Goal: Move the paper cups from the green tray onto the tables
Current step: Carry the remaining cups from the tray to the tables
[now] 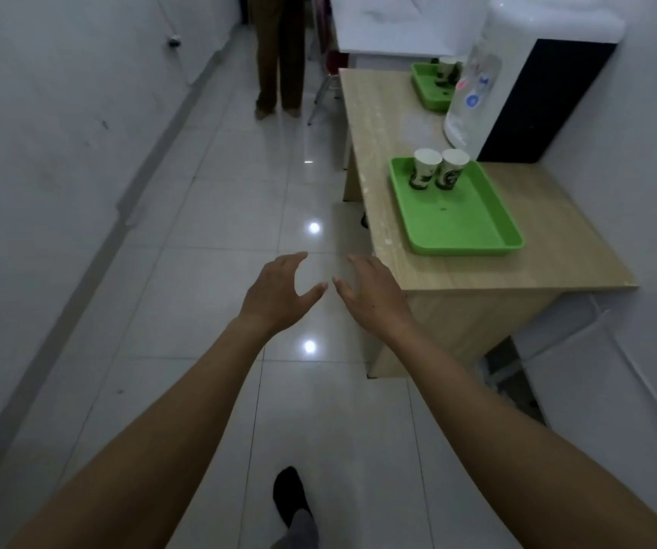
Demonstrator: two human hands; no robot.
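The left cup [423, 169] and the right cup [452, 170] stand upright side by side at the far end of the green tray [462, 225] on the wooden table [564, 247], at the right. The left hand [279, 293] and the right hand [374, 297] hover near it with fingers loosely spread and hold nothing. The paper cups look light and easy to crush, so a gentle grip around the middle of the wall seems best.

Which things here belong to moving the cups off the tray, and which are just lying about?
For the job: near green tray; left paper cup and right paper cup standing in it; wooden table; far green tray with more cups; possibly the white table; left hand and right hand, both empty.
Just about: water dispenser; standing person.
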